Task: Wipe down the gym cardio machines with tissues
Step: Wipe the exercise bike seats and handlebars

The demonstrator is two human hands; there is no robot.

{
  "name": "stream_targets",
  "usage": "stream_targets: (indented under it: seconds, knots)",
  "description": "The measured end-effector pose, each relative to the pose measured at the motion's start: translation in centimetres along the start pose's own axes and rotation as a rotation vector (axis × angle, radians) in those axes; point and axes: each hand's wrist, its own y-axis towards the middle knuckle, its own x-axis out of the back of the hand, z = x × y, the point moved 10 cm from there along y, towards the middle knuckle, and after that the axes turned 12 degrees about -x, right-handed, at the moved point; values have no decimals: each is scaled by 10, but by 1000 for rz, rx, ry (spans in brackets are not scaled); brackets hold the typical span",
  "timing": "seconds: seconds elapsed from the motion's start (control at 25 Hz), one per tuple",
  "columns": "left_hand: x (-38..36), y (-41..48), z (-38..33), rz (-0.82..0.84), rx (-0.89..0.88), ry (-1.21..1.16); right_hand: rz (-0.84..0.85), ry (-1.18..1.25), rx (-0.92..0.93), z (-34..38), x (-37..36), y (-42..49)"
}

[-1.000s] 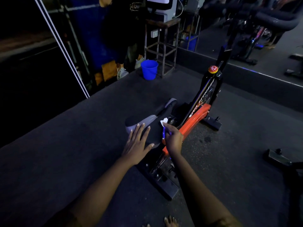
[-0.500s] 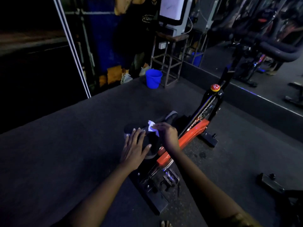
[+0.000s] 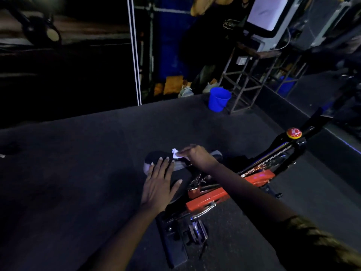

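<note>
Where the dark rubber floor (image 3: 78,173) runs back to a blue bucket (image 3: 218,99) beside a metal stand (image 3: 252,75), an orange-framed spin bike (image 3: 214,196) stands. The person's left hand (image 3: 159,184) lies flat, fingers straight, on the saddle (image 3: 154,156). The right hand (image 3: 195,155) pinches a white tissue (image 3: 175,154) against the saddle's top. White lettering on the black tube (image 3: 273,159) is too blurred to read.

Counted two hands: left hand (image 3: 159,184), right hand (image 3: 197,156). One tissue (image 3: 175,154) sat in the right grip. One spin bike (image 3: 211,196) beneath the grip; one red knob (image 3: 294,133) right of it, one pedal (image 3: 197,230) nearer. One blue bucket (image 3: 218,99) beyond.
</note>
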Motion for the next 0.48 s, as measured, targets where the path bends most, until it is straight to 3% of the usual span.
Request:
stream_targets:
  seconds: [0.24, 0.48]
  knots:
    - [-1, -2, 1, -7, 37, 67, 139, -216, -130, -83, 7, -3]
    - [0, 15, -1, 10, 36, 110, 194, -231, 28, -46, 2, 13]
